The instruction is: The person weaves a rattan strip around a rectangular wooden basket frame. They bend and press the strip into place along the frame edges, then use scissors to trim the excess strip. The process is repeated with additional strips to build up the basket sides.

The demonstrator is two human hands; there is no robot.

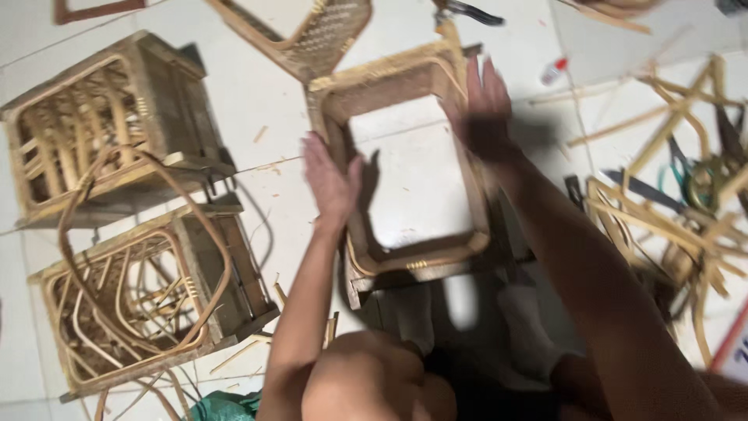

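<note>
While seated on white tile floor, person braces open rattan frame btwn both palms to steady it. L hand flat on left rim, fingers together; R hand blurred on far-right corner, fingers loosely spread. Two wooden jig boxes sit at left.

I see an open rectangular rattan frame lying on the tiled floor at the centre. My left hand is against its left rim, my right hand on its far right corner. Left of the frame stand two square wooden crates filled with bent rattan hoops, one behind the other. A woven cane panel lies behind the frame. Loose rattan sticks lie to the right.
</note>
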